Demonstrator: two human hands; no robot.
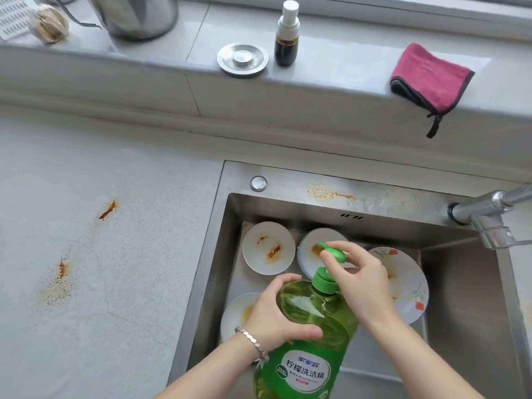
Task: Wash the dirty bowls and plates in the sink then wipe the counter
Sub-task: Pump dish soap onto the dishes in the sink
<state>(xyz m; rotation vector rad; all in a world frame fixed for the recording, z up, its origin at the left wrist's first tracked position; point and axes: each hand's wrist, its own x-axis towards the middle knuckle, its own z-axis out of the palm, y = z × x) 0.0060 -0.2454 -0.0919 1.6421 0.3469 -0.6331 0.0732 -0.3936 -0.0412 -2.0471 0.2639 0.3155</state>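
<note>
The pale counter (pixel 129 298) fills the left side. It carries a reddish-brown streak (pixel 108 210) at about 9 o'clock of the view and a speckled orange smear (pixel 62 270) below it, toward 8 o'clock. On the window ledge (pixel 345 67), from 11 o'clock rightward, stand a bagged garlic bulb (pixel 49 23), a steel kettle (pixel 138 15), a round metal sink plug (pixel 242 59), a small dark spray bottle (pixel 286 36) and, at 1 o'clock, a folded pink cloth (pixel 429 79) overhanging the edge.

The steel sink (pixel 288 177) occupies the lower right, and the dirty dishes lie in its left basin. They are a half-hidden dish (pixel 234 312) at the basin's 7 o'clock, a small stained dish (pixel 268 247) at 11 o'clock, a second stained dish (pixel 308 257) beside it, and a flowered plate (pixel 408 286) toward 3 o'clock.

Over them is a green detergent bottle (pixel 313 326). Its long axis runs from its base at 6 o'clock up to the neck at roughly 12 to 1 o'clock. The left hand (pixel 276 312), with a bracelet (pixel 252 339) at the wrist, grips the bottle's shoulder, fingers and thumb wrapped round it. The right hand (pixel 359 275) holds the green pump head (pixel 335 254), thumb against it and fingers curled over, and its nozzle points to about 10 o'clock.

A chrome faucet (pixel 489 208) reaches in from 3 o'clock.
</note>
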